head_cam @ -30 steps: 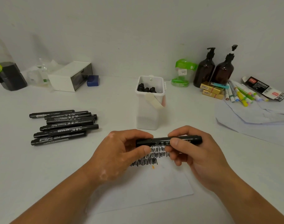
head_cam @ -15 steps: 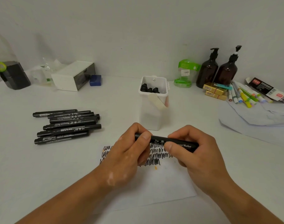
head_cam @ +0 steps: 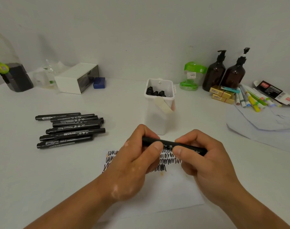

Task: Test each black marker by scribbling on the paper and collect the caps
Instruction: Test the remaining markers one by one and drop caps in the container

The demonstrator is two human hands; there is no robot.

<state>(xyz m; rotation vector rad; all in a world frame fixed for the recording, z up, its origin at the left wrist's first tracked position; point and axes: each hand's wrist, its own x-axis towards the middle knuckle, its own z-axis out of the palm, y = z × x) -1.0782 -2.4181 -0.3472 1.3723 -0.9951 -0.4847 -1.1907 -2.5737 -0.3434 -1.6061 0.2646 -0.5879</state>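
**Clerk:** Far left, at the back of the white table (head_cam: 33,179)?

**Keeper:** One clear plastic bottle with a dark base (head_cam: 12,76). One white rectangular box with a dark front (head_cam: 76,78). One small blue block (head_cam: 99,82), just beside the box's right end.

**Clerk:** Left of centre?

**Keeper:** One pile of black markers with white lettering (head_cam: 70,129), lying roughly parallel on the table.

**Clerk:** Centre, near edge?

**Keeper:** One flat sheet of white paper (head_cam: 174,192), with rows of black zigzag scribble (head_cam: 169,160) across its far part.

**Clerk:** And the item in hand?

**Keeper:** One matte black marker with white print on the barrel (head_cam: 168,145), held nearly level above the scribbled rows, right end a little lower. The left hand (head_cam: 134,164) pinches its left end between thumb and curled fingers. The right hand (head_cam: 205,162) grips the right half, thumb on the barrel, fingers curled beneath. Whether the cap is on, I cannot tell.

**Clerk:** Behind the hands?

**Keeper:** One tall white plastic tub with a beige tape strip (head_cam: 159,119). Black caps (head_cam: 155,93) lie inside it.

**Clerk:** Right side?

**Keeper:** One clear container with a green lid (head_cam: 191,75). Two brown pump bottles (head_cam: 214,73). Gold boxes (head_cam: 221,95). Coloured pens (head_cam: 253,101), resting on crumpled pale sheets (head_cam: 264,124).
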